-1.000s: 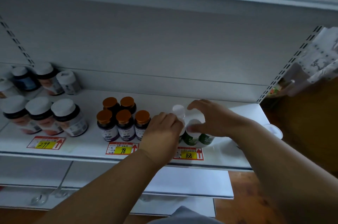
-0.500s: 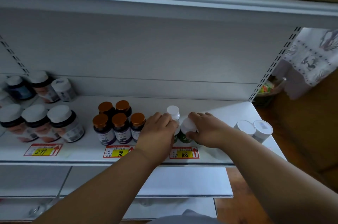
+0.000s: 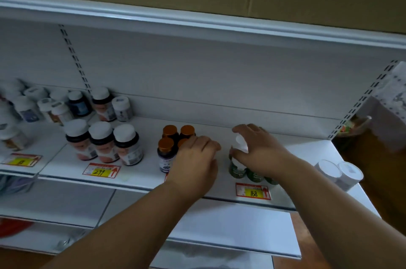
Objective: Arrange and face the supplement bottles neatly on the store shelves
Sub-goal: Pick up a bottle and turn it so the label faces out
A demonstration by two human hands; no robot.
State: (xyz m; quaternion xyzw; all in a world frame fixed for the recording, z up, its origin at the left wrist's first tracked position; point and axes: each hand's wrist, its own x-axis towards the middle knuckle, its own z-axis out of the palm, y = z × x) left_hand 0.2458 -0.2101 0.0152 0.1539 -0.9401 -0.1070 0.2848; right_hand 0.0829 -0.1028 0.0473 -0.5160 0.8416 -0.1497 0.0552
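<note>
A white store shelf (image 3: 140, 172) is seen from above, with both bare hands reached over its front edge. The right hand (image 3: 261, 150) is curled over the white caps of a small cluster of green-labelled bottles (image 3: 237, 170), which stands close to the front edge, right of the middle, just behind a red-and-yellow price tag marked 168 (image 3: 253, 191); the caps are gripped from above by the fingers and thumb. The left hand (image 3: 195, 165) is laid with relaxed, loosely bent fingers over the right side of a group of dark bottles with orange caps (image 3: 170, 143), also near the front edge at about the middle; whether anything is grasped beneath it cannot be told. The two hands are set just apart. Further toward the left end, three larger dark bottles with white caps (image 3: 103, 139) are lined up behind a tag marked 299 (image 3: 101, 171), and more mixed bottles (image 3: 72, 104) are crowded against the back panel at the left. At the right front corner, two white-lidded jars (image 3: 338, 172) are placed side by side.
</note>
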